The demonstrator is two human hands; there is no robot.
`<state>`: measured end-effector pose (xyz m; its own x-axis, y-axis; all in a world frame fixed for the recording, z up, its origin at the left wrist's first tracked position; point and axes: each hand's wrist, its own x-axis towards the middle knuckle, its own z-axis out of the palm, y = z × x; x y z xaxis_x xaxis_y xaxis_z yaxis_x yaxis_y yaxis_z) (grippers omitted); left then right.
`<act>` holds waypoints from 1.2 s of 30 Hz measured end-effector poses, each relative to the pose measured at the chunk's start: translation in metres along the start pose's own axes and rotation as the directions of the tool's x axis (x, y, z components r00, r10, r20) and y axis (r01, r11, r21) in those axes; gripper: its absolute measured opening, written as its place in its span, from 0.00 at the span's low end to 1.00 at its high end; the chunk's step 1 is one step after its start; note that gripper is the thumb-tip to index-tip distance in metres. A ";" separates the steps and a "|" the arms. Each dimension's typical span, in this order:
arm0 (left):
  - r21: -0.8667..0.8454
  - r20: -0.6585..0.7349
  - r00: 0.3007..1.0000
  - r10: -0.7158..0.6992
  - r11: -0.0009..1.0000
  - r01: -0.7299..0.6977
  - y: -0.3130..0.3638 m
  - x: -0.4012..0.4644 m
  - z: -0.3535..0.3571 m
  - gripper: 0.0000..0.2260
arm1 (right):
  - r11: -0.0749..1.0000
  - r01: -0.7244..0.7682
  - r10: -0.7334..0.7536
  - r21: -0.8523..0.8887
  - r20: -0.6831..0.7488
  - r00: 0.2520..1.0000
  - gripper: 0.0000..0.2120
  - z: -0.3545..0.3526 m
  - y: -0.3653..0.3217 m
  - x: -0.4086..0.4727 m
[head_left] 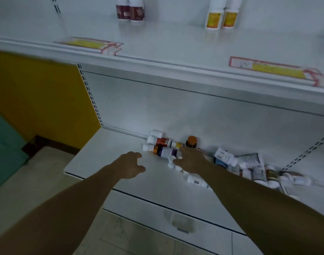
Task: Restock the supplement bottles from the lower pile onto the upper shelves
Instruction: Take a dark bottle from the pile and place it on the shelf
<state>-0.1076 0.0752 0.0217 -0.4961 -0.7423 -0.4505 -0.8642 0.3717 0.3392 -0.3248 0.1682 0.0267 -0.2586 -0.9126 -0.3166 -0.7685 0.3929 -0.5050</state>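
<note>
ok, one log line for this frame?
phase: reach into pile | left hand: open, over lower shelf, holds nothing | right hand: on bottles, grasp unclear | upper shelf: four bottles standing

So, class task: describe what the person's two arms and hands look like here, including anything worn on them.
Both forearms are bare up to the frame edge: no sleeves show. The left hand and right hand wear no gloves, and no watch, bracelet or ring is visible. The picture is too blurred to rule out small items.
</note>
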 end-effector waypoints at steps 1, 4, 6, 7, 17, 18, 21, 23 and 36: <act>-0.002 -0.014 1.000 0.003 1.000 -0.003 -0.005 0.014 0.001 0.32 | 1.000 -0.016 0.016 0.023 0.003 1.000 0.17 0.005 -0.001 0.011; -0.018 -0.055 0.998 0.044 0.999 -0.045 -0.018 0.055 0.009 0.33 | 0.999 -0.046 0.045 -0.017 -0.033 0.998 0.19 0.025 -0.001 0.045; -0.037 -0.080 0.993 0.083 0.996 -0.086 -0.025 0.082 0.018 0.34 | 0.995 -0.059 0.054 -0.078 -0.065 0.996 0.21 0.038 0.001 0.066; -0.035 -0.096 0.990 0.100 0.994 -0.104 -0.027 0.095 0.023 0.35 | 0.991 -0.061 0.052 -0.123 -0.079 0.995 0.22 0.045 0.003 0.077; 0.079 -0.269 0.946 0.183 0.983 -0.168 -0.037 0.175 0.072 0.28 | 0.864 -0.117 0.007 -0.490 -0.220 0.976 0.29 0.099 0.013 0.126; 0.079 -0.334 0.924 0.187 0.982 -0.170 -0.038 0.175 0.073 0.25 | 0.856 -0.125 0.008 -0.501 -0.228 0.974 0.28 0.100 0.014 0.129; -0.115 -0.430 0.892 0.137 0.972 -0.205 -0.043 0.167 0.076 0.20 | 0.818 -0.121 -0.024 -0.562 -0.244 0.969 0.27 0.099 0.014 0.131; -0.379 -0.442 0.897 0.007 0.905 -0.194 -0.046 0.151 0.065 0.18 | 0.838 -0.088 -0.065 -0.539 -0.259 0.964 0.24 0.091 0.009 0.128; -0.979 -0.187 0.982 0.024 0.080 -0.188 -0.036 -0.084 -0.053 0.16 | 0.410 -0.032 0.227 0.912 -0.067 0.972 0.09 0.043 -0.113 -0.074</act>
<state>-0.0303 0.0948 0.0914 -0.4918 -0.8244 -0.2802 0.1063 -0.3763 0.9204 -0.1931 0.1961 0.0726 -0.4649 -0.8053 -0.3679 0.2271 0.2931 -0.9287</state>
